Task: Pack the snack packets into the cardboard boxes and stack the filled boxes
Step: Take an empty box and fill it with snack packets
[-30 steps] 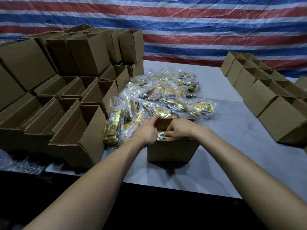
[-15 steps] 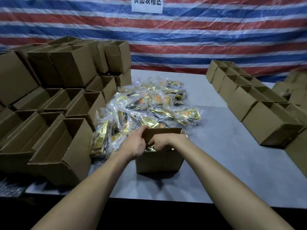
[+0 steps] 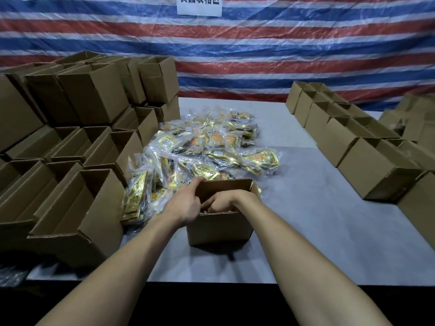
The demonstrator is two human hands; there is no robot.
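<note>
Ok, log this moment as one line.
phase: packing | left hand: grips box wall | right hand: in box, grasp hidden | packets: piled behind box

Looking like makeshift packing station. Red, white and blue striped plastic tarpaulin (image 3: pixel 282 55) hanging as back wall, white paper sign with printed characters (image 3: pixel 199 5) hanging on it. Open brown cardboard boxes (image 3: pixel 94 102) sitting stacked at left, rows of same boxes (image 3: pixel 353 142) standing at right. Heap of clear-bagged gold snack packets (image 3: pixel 211 147) lying mid grey table (image 3: pixel 317 231). Left hand (image 3: pixel 186 204) gripping small open brown cardboard box (image 3: pixel 219 229) at table front, right hand (image 3: pixel 223 201) reaching inside.
</note>
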